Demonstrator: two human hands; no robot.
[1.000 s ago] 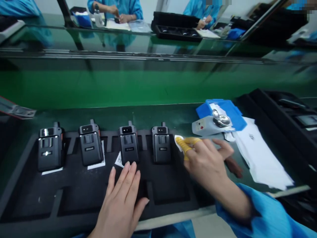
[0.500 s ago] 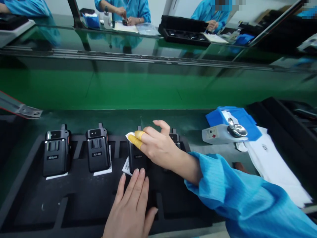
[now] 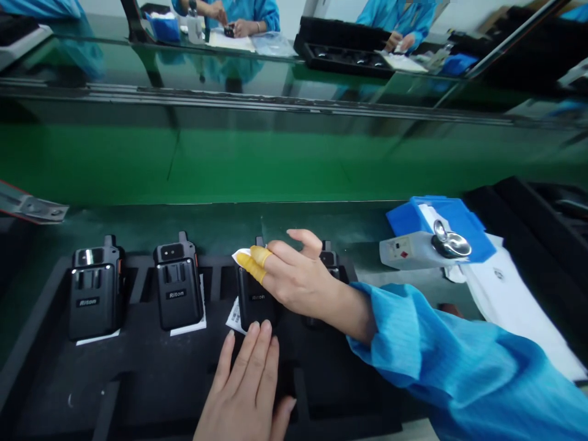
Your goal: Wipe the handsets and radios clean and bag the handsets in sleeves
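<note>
My right hand (image 3: 294,272), with yellow finger cots on two fingers, presses a small white wipe (image 3: 239,255) against the top of a black two-way radio (image 3: 255,306). Fingers outstretched, my left hand (image 3: 248,383) lies flat at that radio's lower end. A white label with a barcode (image 3: 235,316) sticks out from under the radio's left side. To the left, a second radio (image 3: 177,300) and a third radio (image 3: 95,306) lie on white slips. Another radio (image 3: 329,260) is partly hidden behind my right hand. All rest in a black foam tray (image 3: 147,373).
On the right stand a white bottle with a metal pump top (image 3: 407,250), a blue bin (image 3: 478,236) and white cloth or paper (image 3: 519,294). A green partition (image 3: 275,159) runs along the back. Beyond it, co-workers in blue sleeves (image 3: 264,15) handle small items.
The view has shifted slightly, so the tray and radios sit a little lower. My right hand still presses the wipe on the radio, and my left hand stays at its lower end.
</note>
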